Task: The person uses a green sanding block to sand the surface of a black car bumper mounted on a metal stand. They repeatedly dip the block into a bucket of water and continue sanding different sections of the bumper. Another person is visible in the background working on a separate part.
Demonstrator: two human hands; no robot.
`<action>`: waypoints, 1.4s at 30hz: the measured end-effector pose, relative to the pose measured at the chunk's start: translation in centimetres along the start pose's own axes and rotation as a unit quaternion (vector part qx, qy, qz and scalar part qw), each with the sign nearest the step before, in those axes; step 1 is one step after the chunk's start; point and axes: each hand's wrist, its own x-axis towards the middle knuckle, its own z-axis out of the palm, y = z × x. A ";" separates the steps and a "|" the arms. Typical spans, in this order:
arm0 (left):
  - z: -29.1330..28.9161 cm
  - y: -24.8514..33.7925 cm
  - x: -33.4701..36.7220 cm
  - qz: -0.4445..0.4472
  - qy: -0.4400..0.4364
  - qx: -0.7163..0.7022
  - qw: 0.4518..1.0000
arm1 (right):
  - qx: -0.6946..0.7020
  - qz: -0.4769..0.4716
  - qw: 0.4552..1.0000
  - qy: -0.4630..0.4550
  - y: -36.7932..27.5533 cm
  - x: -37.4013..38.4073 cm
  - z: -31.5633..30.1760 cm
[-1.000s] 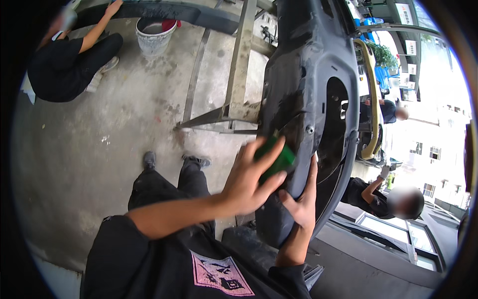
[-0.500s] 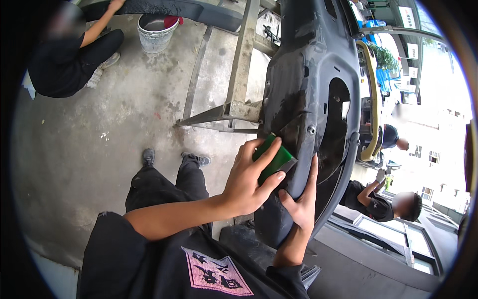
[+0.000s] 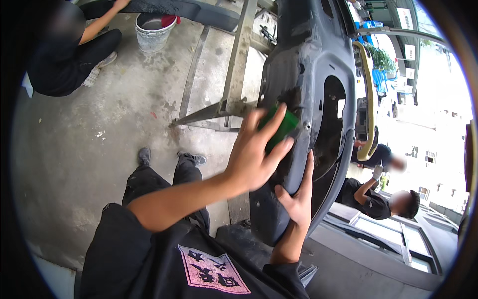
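Mid-frame, our left hand point(image 3: 251, 157) grips the green block point(image 3: 289, 124) against the dark panel point(image 3: 311, 74), up-left of our right hand point(image 3: 298, 205), fingers spread.

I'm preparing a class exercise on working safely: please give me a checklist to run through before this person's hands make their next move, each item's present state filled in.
1. Left hand grips green block: ok.
2. Right hand touches dark panel: ok.
3. Green block flat against dark panel: cannot tell, underside hidden.
4. Hands gloved, if your rules ask it: not ok, both bare.
5. Bucket apart from shoes: ok.
6. Dark panel fastened to metal stand: cannot tell.
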 end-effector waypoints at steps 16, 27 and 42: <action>0.7 0.5 3.2 0.033 0.038 0.009 0.999 | -0.015 0.003 1.000 0.008 -0.6 0.4 0.0; 0.0 -0.3 1.8 0.096 0.023 0.012 0.995 | -0.035 0.001 0.999 0.007 -0.4 0.0 0.2; -0.4 0.3 -5.2 0.012 -0.057 -0.051 0.997 | -0.115 -0.046 0.992 0.008 0.3 -0.9 -0.5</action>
